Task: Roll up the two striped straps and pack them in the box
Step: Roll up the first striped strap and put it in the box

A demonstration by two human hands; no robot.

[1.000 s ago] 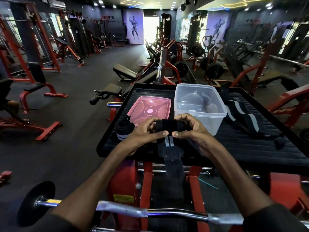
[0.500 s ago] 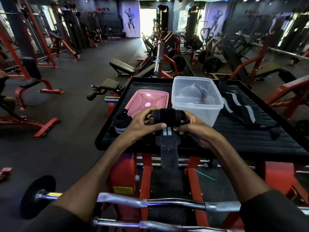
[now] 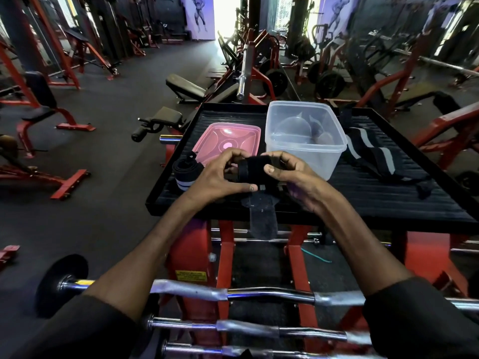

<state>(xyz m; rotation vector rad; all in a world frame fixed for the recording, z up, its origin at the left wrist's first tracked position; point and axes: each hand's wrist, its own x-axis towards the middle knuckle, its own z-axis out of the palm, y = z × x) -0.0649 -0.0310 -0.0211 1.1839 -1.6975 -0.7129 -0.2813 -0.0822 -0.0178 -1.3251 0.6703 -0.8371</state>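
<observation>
A partly rolled black strap [image 3: 252,169] is gripped from both sides above the near edge of the black ribbed tray [image 3: 363,195]. The left hand [image 3: 220,177] is curled round its left end and the right hand [image 3: 295,177] round its right end. Its loose tail is hung over the near edge. Just behind it the clear plastic box [image 3: 321,161] is seen open, with the pink lid [image 3: 228,142] laid at its left. A striped roll [image 3: 184,176] is placed at the near left, and an unrolled striped strap [image 3: 373,156] is spread at the right of the box.
</observation>
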